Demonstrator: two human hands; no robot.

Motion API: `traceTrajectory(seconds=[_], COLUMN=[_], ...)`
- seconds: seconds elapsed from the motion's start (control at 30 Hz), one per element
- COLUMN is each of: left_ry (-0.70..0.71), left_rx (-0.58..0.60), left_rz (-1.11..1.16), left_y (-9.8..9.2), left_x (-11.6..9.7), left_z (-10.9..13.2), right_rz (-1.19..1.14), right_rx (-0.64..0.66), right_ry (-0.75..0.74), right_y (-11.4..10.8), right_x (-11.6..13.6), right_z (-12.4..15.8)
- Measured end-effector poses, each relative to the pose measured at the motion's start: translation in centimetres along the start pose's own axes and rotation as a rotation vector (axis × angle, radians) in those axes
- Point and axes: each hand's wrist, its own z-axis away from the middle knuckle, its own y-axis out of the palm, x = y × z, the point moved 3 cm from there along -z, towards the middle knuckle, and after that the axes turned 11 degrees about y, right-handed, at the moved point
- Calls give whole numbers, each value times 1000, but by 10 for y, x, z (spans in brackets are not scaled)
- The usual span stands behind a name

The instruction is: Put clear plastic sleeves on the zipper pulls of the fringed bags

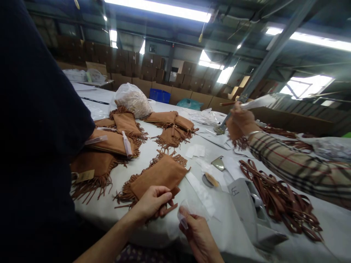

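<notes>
A clear plastic bag (133,99) knotted at the top sits at the far side of the white-covered table (104,211), stuffed with pale material that is too blurred to identify. Behind it stands a blue crate (159,95), its contents out of sight, and stacked cardboard boxes (192,84) line the back wall, all closed.

The left hand (153,202) pinches the near corner of a fringed suede pouch (160,174), thumb over fingers, clamped on the tan flap. The pouch lies flat on the table just ahead of the hand. The right hand (197,231) grips a clear plastic sleeve (189,212) between thumb and fingertips, just beside the pouch's corner.

More tan pouches (120,137) lie heaped to the left and further back. White paper slips (196,150) and a small metal plate (218,163) are scattered beyond the pouch. A pile of brown leather straps (283,202) lies to the right, touching a grey folded card piece (248,210) with handwriting on it.

A co-worker's plaid sleeve (296,166) reaches in from the right. That co-worker's hands (241,120) are raised over another fringed piece and hold something white. A dark-clothed person (35,128) fills the left side, hiding that end of the table. The card piece's lower part is hard to make out.
</notes>
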Motion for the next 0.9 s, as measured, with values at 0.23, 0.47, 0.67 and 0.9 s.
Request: traceTrajectory(seconds=[0.23, 0.47, 0.67, 0.9], left_ry=[89, 165, 133, 140], left_rx=[10, -46, -58, -71], left_rz=[-227, -437, -452, -460], left_y=[2, 8, 6, 6], left_x=[-5, -4, 0, -1], left_z=[24, 32, 29, 27], right_rz=[-106, -164, -146, -96], right_rx=[-205, -213, -212, -187], right_ry=[-196, -259, -287, -328], right_y=[2, 7, 9, 11], right_x=[8, 9, 9, 7], right_z=[-8, -9, -10, -11])
